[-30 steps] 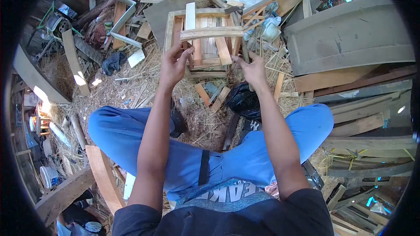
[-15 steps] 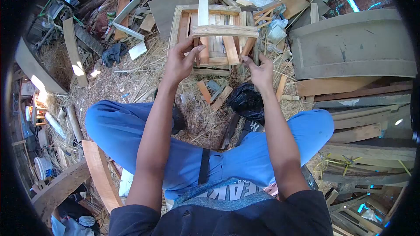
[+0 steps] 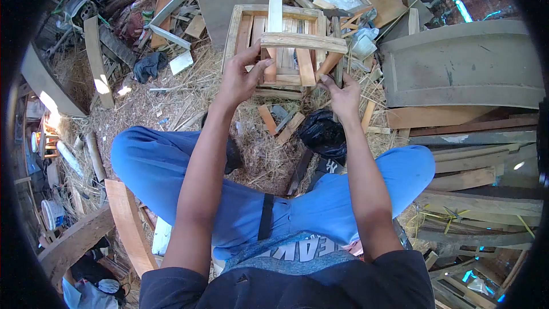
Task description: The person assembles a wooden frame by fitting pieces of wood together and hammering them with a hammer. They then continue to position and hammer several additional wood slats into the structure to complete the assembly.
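A small wooden frame is held up between my two hands, over a larger box-like wooden frame. It has a weathered top bar with several paler slats joined to it; one pale slat sticks up past the bar. My left hand grips the left end, with thumb and fingers closed around its leg. At the lower right, my right hand pinches the end of an angled reddish leg. Part of each grip is hidden behind the wood.
A black plastic bag lies between my feet, beside short wood offcuts. Curved boards and a large panel are stacked at the right. A curved plank leans near my left knee. Straw and shavings cover the ground.
The held wooden frame has shifted slightly to the right, with my left hand moving along with it. My right hand has hardly moved and keeps its pinch.
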`<state>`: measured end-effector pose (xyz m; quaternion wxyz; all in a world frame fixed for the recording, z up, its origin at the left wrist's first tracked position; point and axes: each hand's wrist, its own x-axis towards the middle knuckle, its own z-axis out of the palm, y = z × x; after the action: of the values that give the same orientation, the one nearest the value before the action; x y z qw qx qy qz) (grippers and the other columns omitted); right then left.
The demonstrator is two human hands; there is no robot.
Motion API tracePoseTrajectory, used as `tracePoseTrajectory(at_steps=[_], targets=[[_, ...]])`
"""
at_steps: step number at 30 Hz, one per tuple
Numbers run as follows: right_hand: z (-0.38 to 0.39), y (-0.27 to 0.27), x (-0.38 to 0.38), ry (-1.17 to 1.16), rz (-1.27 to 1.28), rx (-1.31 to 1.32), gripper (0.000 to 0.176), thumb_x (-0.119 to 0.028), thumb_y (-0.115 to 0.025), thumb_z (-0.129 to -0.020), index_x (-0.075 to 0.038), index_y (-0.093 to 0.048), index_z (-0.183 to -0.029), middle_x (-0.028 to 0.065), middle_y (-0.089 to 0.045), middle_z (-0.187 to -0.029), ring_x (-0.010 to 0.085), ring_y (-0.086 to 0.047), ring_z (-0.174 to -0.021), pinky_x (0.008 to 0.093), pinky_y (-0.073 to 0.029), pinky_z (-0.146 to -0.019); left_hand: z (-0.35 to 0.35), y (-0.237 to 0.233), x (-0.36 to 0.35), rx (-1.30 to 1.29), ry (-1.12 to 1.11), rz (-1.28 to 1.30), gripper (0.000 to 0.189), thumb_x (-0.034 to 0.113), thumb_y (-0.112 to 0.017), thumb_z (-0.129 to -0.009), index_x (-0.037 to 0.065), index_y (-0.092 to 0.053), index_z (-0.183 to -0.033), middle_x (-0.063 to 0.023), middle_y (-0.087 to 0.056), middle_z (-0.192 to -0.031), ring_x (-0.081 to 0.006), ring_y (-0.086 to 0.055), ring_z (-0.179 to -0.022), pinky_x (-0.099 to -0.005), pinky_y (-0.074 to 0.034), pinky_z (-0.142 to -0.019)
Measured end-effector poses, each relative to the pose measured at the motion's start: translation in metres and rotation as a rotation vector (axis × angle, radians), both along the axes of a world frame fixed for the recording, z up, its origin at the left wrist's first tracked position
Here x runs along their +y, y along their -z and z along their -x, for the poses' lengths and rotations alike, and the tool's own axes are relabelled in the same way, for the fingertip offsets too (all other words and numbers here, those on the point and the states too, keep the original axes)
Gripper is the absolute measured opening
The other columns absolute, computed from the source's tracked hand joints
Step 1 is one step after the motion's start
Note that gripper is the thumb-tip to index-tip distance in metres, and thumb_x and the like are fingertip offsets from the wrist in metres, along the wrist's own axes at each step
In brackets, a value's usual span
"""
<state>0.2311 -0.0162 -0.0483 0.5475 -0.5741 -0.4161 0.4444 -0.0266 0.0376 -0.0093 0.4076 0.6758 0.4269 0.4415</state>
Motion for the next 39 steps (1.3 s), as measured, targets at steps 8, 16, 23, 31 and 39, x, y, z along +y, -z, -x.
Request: tracePoseTrajectory(at_steps=[8,16,23,31,39], targets=[[0.002,-0.001,0.001,-0.013,-0.044,0.016,0.024,-0.003,-0.074,-0.090,0.006,-0.068,-0.112,0.0109,-0.073,-0.101,0.0164,-0.069,-0.087,0.0333,-0.061,-0.078,0.001,0.002,0.000,-0.027,0.007,-0.022,0.019,0.015,-0.066,-0.098,-0.003,-0.064,-0.095,-0.0030,-0.062,-0.074,-0.0088,-0.059,-0.070,-0.0288,-0.048,-0.064],[0.004,-0.002,0.002,-0.017,-0.022,0.014,0.021,-0.003,-0.073,-0.091,0.007,-0.069,-0.110,0.0098,-0.073,-0.099,0.0150,-0.069,-0.084,0.0323,-0.060,-0.078,0.001,-0.003,-0.001,-0.032,0.006,-0.003,0.019,0.015,-0.066,-0.098,-0.002,-0.064,-0.091,-0.0019,-0.062,-0.072,-0.0081,-0.059,-0.069,-0.0281,-0.047,-0.062],[0.006,-0.006,0.002,-0.036,-0.028,-0.034,0.020,-0.005,-0.072,-0.093,0.006,-0.069,-0.109,0.0089,-0.073,-0.099,0.0139,-0.068,-0.084,0.0319,-0.059,-0.078,0.005,0.013,0.004,-0.058,0.010,-0.007,0.015,0.012,-0.064,-0.099,-0.002,-0.063,-0.091,-0.0014,-0.063,-0.076,-0.0078,-0.059,-0.069,-0.0272,-0.047,-0.063],[0.004,-0.005,0.001,-0.041,-0.001,-0.356,0.022,-0.010,-0.072,-0.092,0.002,-0.071,-0.111,0.0113,-0.073,-0.092,0.0164,-0.070,-0.083,0.0342,-0.055,-0.077,0.010,0.008,0.003,0.001,0.013,0.017,0.017,0.014,-0.065,-0.098,-0.003,-0.066,-0.101,-0.0036,-0.068,-0.087,-0.0089,-0.062,-0.084,-0.0288,-0.050,-0.076],[0.007,0.009,-0.006,0.018,-0.088,-0.542,0.020,-0.016,-0.073,-0.091,-0.001,-0.070,-0.104,0.0156,-0.072,-0.087,0.0234,-0.069,-0.077,0.0352,-0.052,-0.075,0.009,0.004,-0.004,0.019,-0.016,-0.018,0.026,0.005,-0.067,-0.094,-0.002,-0.067,-0.119,-0.0130,-0.073,-0.091,-0.0138,-0.067,-0.085,-0.0322,-0.054,-0.080]])
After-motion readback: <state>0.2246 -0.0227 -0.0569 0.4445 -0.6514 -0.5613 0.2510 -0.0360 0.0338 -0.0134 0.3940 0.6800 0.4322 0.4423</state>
